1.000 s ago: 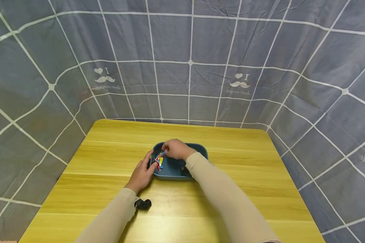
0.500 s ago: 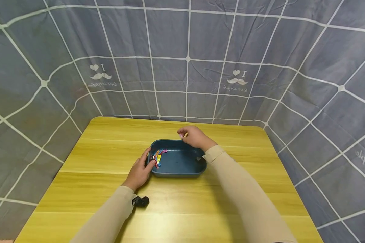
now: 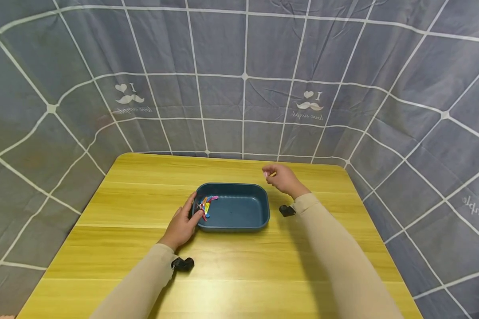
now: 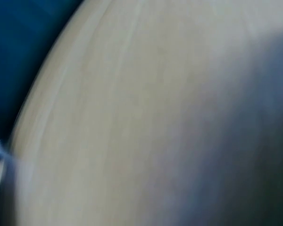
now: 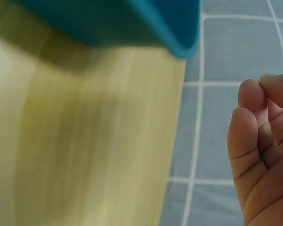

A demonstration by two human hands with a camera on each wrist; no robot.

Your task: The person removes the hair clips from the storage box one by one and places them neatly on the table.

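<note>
In the head view a dark blue plastic basin stands on the wooden table. Several small, bright hair clips lie heaped at its left end. My left hand grips that end, its thumb over the near left corner by the clips and its fingers along the left side. Beyond the basin's right far corner, my right hand is raised over the table, pinching a small pink hair clip between thumb and fingertips. In the right wrist view the fingers almost entirely hide that clip.
The yellow wood-grain table reaches back to a grey curtain with white grid lines, which also runs along both sides. Black wrist cameras show at both sleeves. The left wrist view is blurred, with the basin's side at upper left.
My right hand has come up out of the basin with the pink hair clip and moved right, past the basin's far right corner. The left hand has stayed at the basin's left end.
</note>
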